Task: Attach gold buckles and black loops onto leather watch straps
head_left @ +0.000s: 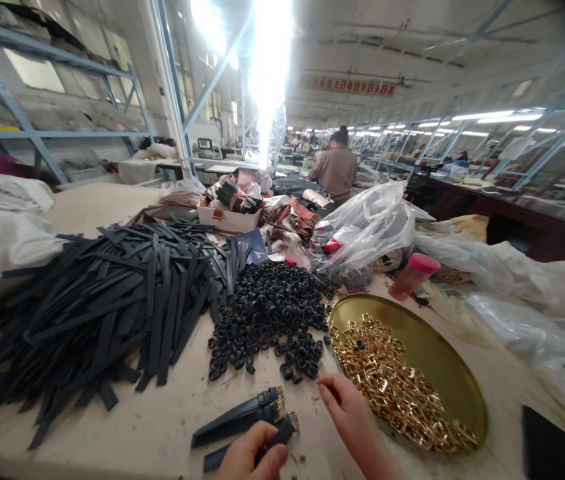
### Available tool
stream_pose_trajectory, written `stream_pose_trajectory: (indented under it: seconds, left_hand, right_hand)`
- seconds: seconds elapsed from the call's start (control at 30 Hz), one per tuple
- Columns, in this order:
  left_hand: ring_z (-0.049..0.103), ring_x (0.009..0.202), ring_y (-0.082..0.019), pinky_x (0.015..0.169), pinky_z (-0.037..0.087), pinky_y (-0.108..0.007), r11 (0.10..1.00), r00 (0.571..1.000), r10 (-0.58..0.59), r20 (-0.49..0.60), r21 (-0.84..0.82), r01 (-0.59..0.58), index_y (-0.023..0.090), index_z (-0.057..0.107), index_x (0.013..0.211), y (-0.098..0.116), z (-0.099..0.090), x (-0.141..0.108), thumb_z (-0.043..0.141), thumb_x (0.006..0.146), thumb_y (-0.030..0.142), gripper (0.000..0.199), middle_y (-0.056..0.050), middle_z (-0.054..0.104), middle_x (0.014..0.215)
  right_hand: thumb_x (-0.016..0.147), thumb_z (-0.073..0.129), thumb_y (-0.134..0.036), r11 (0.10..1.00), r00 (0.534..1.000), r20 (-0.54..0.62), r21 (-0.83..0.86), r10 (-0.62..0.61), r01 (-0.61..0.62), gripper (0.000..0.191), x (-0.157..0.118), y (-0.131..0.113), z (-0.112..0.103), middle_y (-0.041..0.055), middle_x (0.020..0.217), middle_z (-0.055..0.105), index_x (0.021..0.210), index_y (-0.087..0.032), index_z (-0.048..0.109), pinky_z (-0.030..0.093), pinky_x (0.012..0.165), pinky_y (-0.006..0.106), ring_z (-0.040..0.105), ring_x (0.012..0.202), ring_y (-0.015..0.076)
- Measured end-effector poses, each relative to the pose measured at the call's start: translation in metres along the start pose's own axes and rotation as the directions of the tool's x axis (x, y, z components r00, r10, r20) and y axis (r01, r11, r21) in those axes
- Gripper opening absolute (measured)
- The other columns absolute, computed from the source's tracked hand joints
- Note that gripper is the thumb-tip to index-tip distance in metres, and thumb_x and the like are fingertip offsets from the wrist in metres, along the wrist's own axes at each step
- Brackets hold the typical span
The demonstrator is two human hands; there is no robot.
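My left hand (255,453) is closed on a dark strap (281,435) at the front edge of the table, thumb and fingers pinching it. A gold buckle shows just past the fingertips; whether it belongs to the held strap I cannot tell. Beside that hand lie dark straps (235,421) fitted with gold buckles (279,402). My right hand (345,407) has its thumb and fingers pressed together, by the near edge of a heap of small black loops (272,307). Anything between those fingertips is too small to make out. Close on its right, a gold-coloured tray (442,353) holds many gold buckles (392,373).
A large pile of dark strips (127,293) covers the left of the table. Behind the loops are a clear plastic bag (370,227) and a white box (230,219). A pink-lidded jar (414,277) stands behind the tray. A person (337,163) is farther back.
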State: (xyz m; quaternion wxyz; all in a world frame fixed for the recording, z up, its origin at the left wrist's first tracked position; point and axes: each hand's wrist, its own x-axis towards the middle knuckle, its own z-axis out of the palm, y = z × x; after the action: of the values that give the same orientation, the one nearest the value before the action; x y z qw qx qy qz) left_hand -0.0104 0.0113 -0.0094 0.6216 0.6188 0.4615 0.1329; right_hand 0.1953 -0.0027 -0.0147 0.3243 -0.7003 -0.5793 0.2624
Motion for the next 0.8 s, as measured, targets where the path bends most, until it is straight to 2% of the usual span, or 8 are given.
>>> stream_pose_trajectory:
  seconds: [0.07, 0.13, 0.27, 0.43, 0.67, 0.8]
  left_hand:
    - [0.04, 0.05, -0.01, 0.048, 0.026, -0.02, 0.998, 1.0, -0.02, 0.022, -0.06, 0.021, 0.019, 0.046, 0.072, -0.006, 0.005, 0.01, 0.05, 0.069, 0.057, 0.039, 0.006, 0.043, 0.052]
    - [0.038, 0.047, -0.009, 0.046, 0.024, -0.02, 0.993, 0.999, -0.029, 0.033, -0.115, 0.032, 0.02, 0.044, 0.071, -0.008, 0.01, 0.017, 0.05, 0.067, 0.063, 0.044, 0.008, 0.04, 0.05]
    - [0.038, 0.043, -0.008, 0.044, 0.023, -0.02, 0.99, 0.999, -0.044, -0.008, -0.133, 0.043, 0.019, 0.044, 0.071, 0.001, 0.014, 0.021, 0.047, 0.07, 0.061, 0.042, 0.008, 0.041, 0.047]
    - [0.031, 0.039, -0.007, 0.044, 0.024, -0.02, 0.997, 0.999, -0.039, -0.029, -0.07, 0.036, 0.019, 0.044, 0.072, 0.01, 0.017, 0.018, 0.041, 0.075, 0.054, 0.035, 0.008, 0.043, 0.043]
    - [0.04, 0.044, -0.009, 0.045, 0.027, -0.02, 0.998, 0.996, 0.001, -0.084, -0.062, -0.006, 0.019, 0.044, 0.069, -0.004, 0.016, 0.011, 0.044, 0.074, 0.053, 0.034, 0.007, 0.041, 0.047]
    - [0.039, 0.042, -0.009, 0.045, 0.027, -0.02, 0.998, 0.995, -0.054, -0.082, -0.018, 0.053, 0.02, 0.044, 0.068, -0.008, 0.016, 0.014, 0.045, 0.073, 0.052, 0.032, 0.007, 0.042, 0.043]
  right_hand:
    - [0.085, 0.04, -0.024, 0.954, 0.996, -0.025, -0.289, -0.086, 0.075, 0.019, 0.018, 0.011, 0.005, 0.0063, 0.084, 0.061, 0.085, -0.018, 0.058, 0.043, 0.072, 0.03, 0.057, 0.079, 0.0199]
    - [0.084, 0.039, -0.017, 0.904, 0.992, -0.017, -0.415, -0.122, 0.104, 0.02, 0.029, 0.017, 0.015, 0.0084, 0.086, 0.061, 0.088, -0.018, 0.059, 0.043, 0.073, 0.033, 0.057, 0.082, 0.0225]
    - [0.085, 0.037, -0.014, 0.877, 0.991, -0.037, -0.47, -0.13, 0.098, 0.021, 0.036, 0.024, 0.026, 0.0091, 0.082, 0.061, 0.084, -0.017, 0.059, 0.043, 0.072, 0.034, 0.058, 0.081, 0.0235]
    - [0.083, 0.04, -0.01, 0.844, 0.988, -0.055, -0.528, -0.144, 0.093, 0.019, 0.034, 0.027, 0.025, 0.0071, 0.08, 0.062, 0.081, -0.018, 0.057, 0.044, 0.067, 0.032, 0.059, 0.075, 0.022]
    - [0.084, 0.041, -0.014, 0.802, 0.977, -0.059, -0.582, -0.206, 0.134, 0.018, 0.023, 0.026, 0.028, 0.004, 0.078, 0.062, 0.079, -0.022, 0.056, 0.043, 0.064, 0.029, 0.059, 0.072, 0.0196]
    - [0.085, 0.043, -0.019, 0.791, 0.973, -0.042, -0.591, -0.225, 0.157, 0.014, 0.025, 0.027, 0.031, 0.0044, 0.082, 0.062, 0.084, -0.021, 0.056, 0.042, 0.067, 0.03, 0.058, 0.076, 0.0206]
